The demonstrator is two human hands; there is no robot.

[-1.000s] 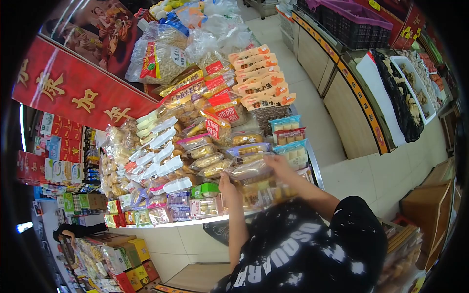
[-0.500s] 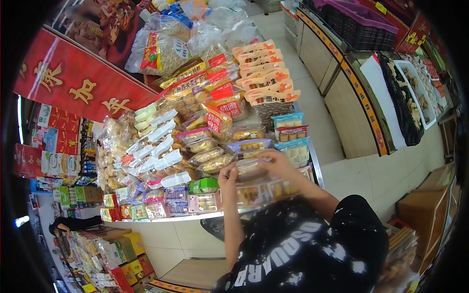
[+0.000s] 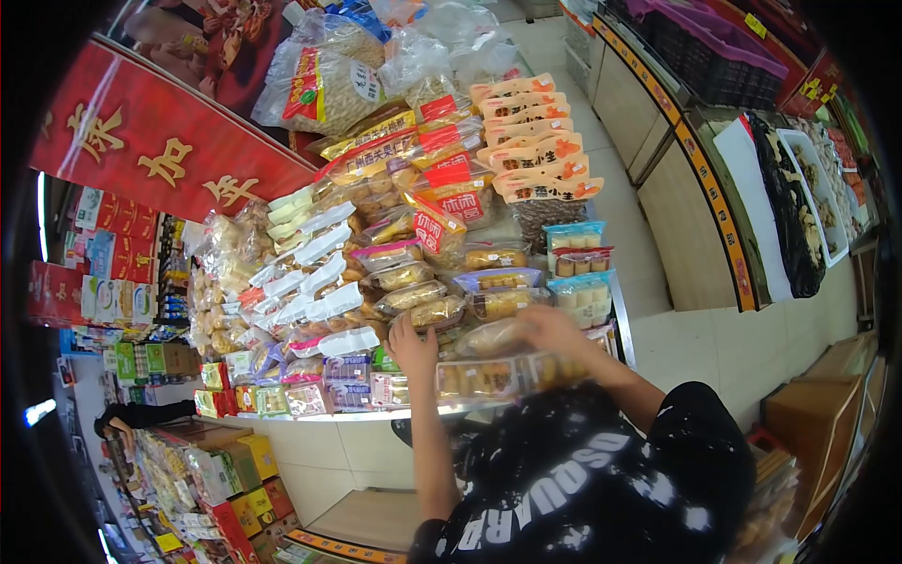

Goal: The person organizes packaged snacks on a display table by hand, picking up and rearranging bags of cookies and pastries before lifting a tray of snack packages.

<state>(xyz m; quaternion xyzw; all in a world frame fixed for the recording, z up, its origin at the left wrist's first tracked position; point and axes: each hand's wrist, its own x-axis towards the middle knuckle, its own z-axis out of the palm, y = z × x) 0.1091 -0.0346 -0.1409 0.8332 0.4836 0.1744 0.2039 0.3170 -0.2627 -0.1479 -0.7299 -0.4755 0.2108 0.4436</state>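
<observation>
My right hand (image 3: 545,331) is closed on one end of a clear plastic pack of bread (image 3: 490,336), held low over the front of the display. My left hand (image 3: 412,346) rests with fingers apart at the near end of a packaged roll (image 3: 438,311), beside a green pack that it partly covers. Below the hands lie clear trays of pastries (image 3: 477,377). Just beyond are a purple-edged pack (image 3: 498,279) and more wrapped rolls (image 3: 410,297).
Orange-topped bags (image 3: 540,155) and large bags of nuts (image 3: 331,89) fill the far side. A red banner (image 3: 169,150) hangs at left. Wooden counters (image 3: 700,221) stand at right across an aisle. At lower left, a person (image 3: 146,416) leans over shelves.
My left hand has let go of the bread pack and moved left onto the neighbouring packs. My right hand still holds the pack. The view has shifted slightly.
</observation>
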